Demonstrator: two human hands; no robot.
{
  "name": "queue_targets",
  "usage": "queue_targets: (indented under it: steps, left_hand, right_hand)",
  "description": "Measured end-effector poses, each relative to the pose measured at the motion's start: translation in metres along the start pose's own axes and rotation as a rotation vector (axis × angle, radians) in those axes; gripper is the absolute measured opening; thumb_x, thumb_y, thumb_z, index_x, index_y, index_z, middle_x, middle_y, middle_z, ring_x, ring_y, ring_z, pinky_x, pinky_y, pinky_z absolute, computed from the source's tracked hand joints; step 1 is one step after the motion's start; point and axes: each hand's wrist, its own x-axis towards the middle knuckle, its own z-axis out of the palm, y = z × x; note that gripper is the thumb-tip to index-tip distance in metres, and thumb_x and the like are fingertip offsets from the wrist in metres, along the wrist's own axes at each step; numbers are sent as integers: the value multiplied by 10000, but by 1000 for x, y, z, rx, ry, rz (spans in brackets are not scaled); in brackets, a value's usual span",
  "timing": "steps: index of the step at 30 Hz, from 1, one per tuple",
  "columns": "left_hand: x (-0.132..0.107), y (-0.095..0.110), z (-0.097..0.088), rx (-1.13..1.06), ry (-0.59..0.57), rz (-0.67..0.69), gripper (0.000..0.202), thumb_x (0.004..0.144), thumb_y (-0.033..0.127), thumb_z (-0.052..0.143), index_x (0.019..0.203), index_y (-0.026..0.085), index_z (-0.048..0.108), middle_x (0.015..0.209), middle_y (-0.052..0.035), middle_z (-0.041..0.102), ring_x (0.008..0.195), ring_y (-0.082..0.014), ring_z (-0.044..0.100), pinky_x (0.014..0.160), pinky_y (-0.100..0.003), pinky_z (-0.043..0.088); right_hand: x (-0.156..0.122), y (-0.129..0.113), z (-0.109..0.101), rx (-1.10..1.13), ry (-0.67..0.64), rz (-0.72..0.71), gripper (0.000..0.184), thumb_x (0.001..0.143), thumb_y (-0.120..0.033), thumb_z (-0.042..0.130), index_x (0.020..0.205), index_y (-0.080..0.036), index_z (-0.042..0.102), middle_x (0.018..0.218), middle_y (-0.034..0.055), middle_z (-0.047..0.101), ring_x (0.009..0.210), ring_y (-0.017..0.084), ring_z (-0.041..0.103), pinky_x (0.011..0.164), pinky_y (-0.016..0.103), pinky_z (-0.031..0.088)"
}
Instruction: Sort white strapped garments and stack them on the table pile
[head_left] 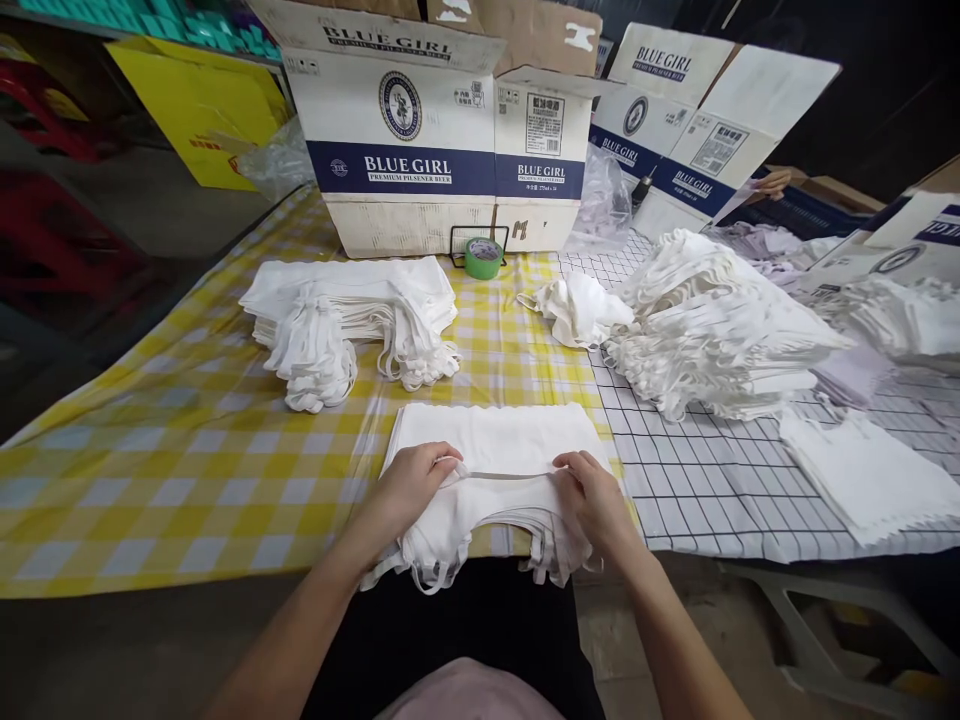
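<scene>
In front of me lies a stack of white camisoles (502, 435), its thin straps hanging over the table's near edge. My left hand (412, 485) pinches the upper fabric of the top camisole on its left side, thumb and fingers together. On the right side, my right hand (592, 495) is closed on the same camisole, its fingertips partly hidden by the cloth. A crease runs across the garment between both hands. Beyond them sits another neat pile of white camisoles (352, 300), with bunched straps toward me.
A big heap of white garments (727, 320) and a flat white stack (870, 470) lie on the right. Behind stand a beer carton (397, 215), a roll of green tape (483, 258) and a second carton (652, 125). Another person's hand (772, 184) shows at far right.
</scene>
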Motion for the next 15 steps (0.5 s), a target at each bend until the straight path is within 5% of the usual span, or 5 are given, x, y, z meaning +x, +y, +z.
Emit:
queue_targets:
  steps: [5,15]
  left_hand:
    - [16,-8,-2,-28,-8,-81,269,777,373,482,788,195,683,401,53,478,399,-135,470,488,-241,343]
    - [23,-13,0,-28,-34,-160,300,792,413,450,821,186,644,339,79,433,331,-120,455,450,-229,349]
  right_hand:
    - [22,5,-5,125,-10,-39,211,858,-257,402,819,-209,604,833,34,617,787,181,576,721,285,423]
    - [36,13,3,183,3,64,222,828,-314,436,806,-207,630,821,27,667,770,183,591,718,277,416]
